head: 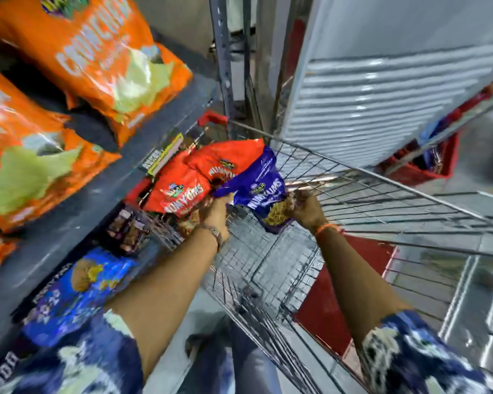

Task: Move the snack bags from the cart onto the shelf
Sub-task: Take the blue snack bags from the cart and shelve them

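Inside the wire cart (353, 177), my left hand (214, 214) grips a bunch of snack bags, among them two red bags (182, 186) and the corner of a purple bag (264, 186). My right hand (305, 207) pinches the lower right edge of that same purple bag. The bags are lifted above the cart's mesh floor (256, 251). The grey shelf (103, 194) runs along the left, right beside the cart.
Large orange snack bags (97, 58) lie on the upper shelf level at left. A blue bag (83, 291) and a dark bag (128, 228) sit on a lower level. A metal upright (222, 52) stands behind the cart. A white louvred panel (382, 95) rises at right, with a red basket (421, 163) past it.
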`<state>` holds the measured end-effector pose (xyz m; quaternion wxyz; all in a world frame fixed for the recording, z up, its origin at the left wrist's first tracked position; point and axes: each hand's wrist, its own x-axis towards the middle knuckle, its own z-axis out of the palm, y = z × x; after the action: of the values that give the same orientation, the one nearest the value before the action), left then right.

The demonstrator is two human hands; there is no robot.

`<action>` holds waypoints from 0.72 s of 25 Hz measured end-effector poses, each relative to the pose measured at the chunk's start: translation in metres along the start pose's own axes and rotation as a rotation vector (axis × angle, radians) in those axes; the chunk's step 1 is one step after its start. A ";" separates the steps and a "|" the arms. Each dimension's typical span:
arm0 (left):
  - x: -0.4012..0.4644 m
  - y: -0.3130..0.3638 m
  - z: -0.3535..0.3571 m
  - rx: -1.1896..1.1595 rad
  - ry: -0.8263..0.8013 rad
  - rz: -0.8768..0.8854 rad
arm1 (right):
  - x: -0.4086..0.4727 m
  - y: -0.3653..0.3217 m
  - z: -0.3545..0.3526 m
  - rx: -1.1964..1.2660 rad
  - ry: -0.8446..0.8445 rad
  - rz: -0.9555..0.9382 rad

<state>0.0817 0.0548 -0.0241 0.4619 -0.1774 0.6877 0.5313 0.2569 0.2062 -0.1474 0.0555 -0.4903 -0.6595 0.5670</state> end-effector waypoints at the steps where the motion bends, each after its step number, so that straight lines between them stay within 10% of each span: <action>1: 0.007 -0.007 0.003 0.004 0.026 -0.015 | -0.005 -0.011 0.001 -0.040 0.018 0.045; 18: 0.071 -0.034 0.011 -0.163 0.159 0.050 | 0.027 -0.004 0.010 -0.472 -0.121 0.046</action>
<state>0.0753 0.0696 -0.1017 0.3765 -0.2387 0.6808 0.5812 0.2346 0.2187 -0.1607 -0.1132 -0.4697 -0.7646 0.4266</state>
